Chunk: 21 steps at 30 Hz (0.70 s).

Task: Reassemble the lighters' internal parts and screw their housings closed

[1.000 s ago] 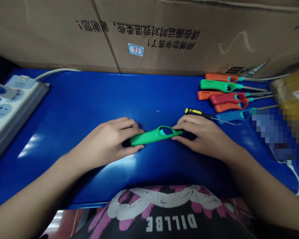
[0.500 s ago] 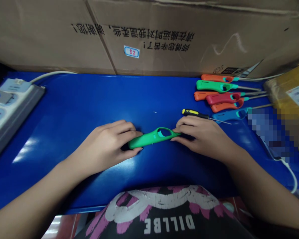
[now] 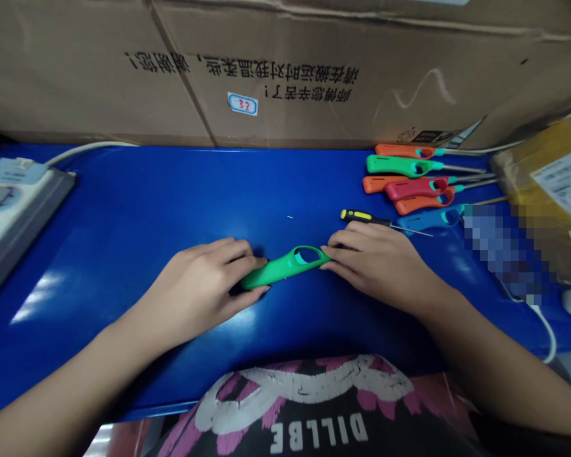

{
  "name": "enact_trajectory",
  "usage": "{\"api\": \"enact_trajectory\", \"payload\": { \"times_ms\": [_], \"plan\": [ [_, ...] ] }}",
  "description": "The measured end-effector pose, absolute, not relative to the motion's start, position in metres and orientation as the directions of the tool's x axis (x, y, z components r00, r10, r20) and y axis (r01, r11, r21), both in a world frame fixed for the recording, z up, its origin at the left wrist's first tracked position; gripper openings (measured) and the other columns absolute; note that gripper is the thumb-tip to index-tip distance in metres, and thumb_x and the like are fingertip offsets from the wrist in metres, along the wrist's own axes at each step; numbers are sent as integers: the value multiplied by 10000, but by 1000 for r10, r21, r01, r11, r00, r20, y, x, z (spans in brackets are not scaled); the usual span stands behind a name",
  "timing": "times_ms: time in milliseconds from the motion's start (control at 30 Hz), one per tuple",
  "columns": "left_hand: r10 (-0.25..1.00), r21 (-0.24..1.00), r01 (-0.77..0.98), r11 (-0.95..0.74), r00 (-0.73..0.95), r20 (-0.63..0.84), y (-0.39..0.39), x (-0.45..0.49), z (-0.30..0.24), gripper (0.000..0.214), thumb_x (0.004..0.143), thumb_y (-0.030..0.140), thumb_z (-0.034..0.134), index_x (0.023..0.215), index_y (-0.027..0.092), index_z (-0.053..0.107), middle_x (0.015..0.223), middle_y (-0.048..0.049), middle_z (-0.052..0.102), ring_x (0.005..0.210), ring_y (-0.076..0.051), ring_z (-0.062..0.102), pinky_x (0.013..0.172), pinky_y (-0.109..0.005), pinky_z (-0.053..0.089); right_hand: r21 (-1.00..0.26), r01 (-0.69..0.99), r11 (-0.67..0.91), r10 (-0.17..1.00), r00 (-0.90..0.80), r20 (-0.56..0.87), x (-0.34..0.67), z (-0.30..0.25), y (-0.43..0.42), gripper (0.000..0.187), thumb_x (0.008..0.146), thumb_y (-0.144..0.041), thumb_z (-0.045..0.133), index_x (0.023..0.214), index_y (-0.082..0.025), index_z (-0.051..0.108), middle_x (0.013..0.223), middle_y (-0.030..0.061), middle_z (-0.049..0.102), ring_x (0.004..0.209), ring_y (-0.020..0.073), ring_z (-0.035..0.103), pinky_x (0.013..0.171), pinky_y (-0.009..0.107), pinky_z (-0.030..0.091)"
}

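A green long-nosed lighter (image 3: 271,271) lies slantwise between my two hands, low over the blue table (image 3: 181,197). My left hand (image 3: 214,276) is closed on the handle's rounded end, thumb on the near side. My right hand (image 3: 375,260) pinches the opposite end, just past the oval trigger opening. Any metal tube at that end is hidden by my right fingers. Right behind my right hand lies a screwdriver (image 3: 366,218) with a black and yellow handle.
Several more lighters, among them a red one (image 3: 416,188), lie at the back right beside a taped parcel (image 3: 547,203). A large cardboard box (image 3: 285,38) stands along the back. A power strip (image 3: 23,203) sits at the left, and a blurred-out object (image 3: 504,247) at the right.
The whole view has shifted slightly, so things appear a little further left. Both hands keep their hold on the green lighter, with hardly any other movement.
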<state>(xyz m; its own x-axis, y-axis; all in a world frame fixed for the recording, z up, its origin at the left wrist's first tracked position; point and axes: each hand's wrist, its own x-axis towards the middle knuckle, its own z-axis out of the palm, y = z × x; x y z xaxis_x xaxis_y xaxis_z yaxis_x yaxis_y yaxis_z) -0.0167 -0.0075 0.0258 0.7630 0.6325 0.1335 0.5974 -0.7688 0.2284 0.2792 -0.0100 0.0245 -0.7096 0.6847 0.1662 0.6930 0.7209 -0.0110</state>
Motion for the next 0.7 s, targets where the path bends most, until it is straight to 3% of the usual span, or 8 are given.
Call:
{"api": "enact_trajectory", "payload": {
  "times_ms": [100, 233, 400, 567, 700],
  "plan": [
    [605, 101, 597, -796, 779, 163, -9, -15, 25, 317, 1002, 353, 522, 1141, 118, 684, 965, -95, 680, 835, -264, 676, 630, -376, 561, 105, 677, 728, 657, -734, 172, 272, 24, -14, 250, 991, -290, 558, 940, -130, 744, 888, 72, 713, 796, 219, 597, 668, 356, 391],
    [589, 33, 597, -801, 778, 220, -5, -16, 20, 340, 1004, 333, 514, 1168, 80, 672, 1017, -130, 694, 873, -288, 668, 667, -399, 574, 62, 679, 731, 656, -725, 207, 272, 17, -10, 258, 979, -315, 556, 919, -133, 729, 917, 82, 714, 836, 228, 621, 689, 358, 420],
    [582, 119, 572, -812, 774, 250, 3, -18, 15, 343, 1025, 344, 503, 1220, 101, 645, 1039, -125, 676, 890, -262, 650, 754, -403, 577, -99, 670, 736, 664, -685, 298, 282, 10, 2, 293, 985, -367, 556, 921, -137, 725, 901, 79, 720, 847, 215, 648, 762, 340, 486],
    [565, 258, 509, -821, 786, 250, 3, -15, 15, 306, 1035, 319, 490, 1175, 96, 645, 1000, -115, 666, 865, -232, 650, 763, -374, 568, -202, 597, 777, 627, -702, 339, 282, 7, 2, 301, 1004, -344, 550, 1173, -139, 691, 1075, 103, 729, 963, 219, 657, 875, 359, 515],
    [547, 316, 463, -828, 790, 276, 0, -14, 16, 264, 1027, 274, 505, 1152, 88, 645, 971, -111, 662, 837, -219, 640, 737, -351, 553, -295, 566, 770, 638, -671, 378, 279, 3, -2, 246, 995, -279, 554, 1079, -108, 709, 960, 100, 718, 868, 209, 646, 791, 337, 531]
  ]
}}
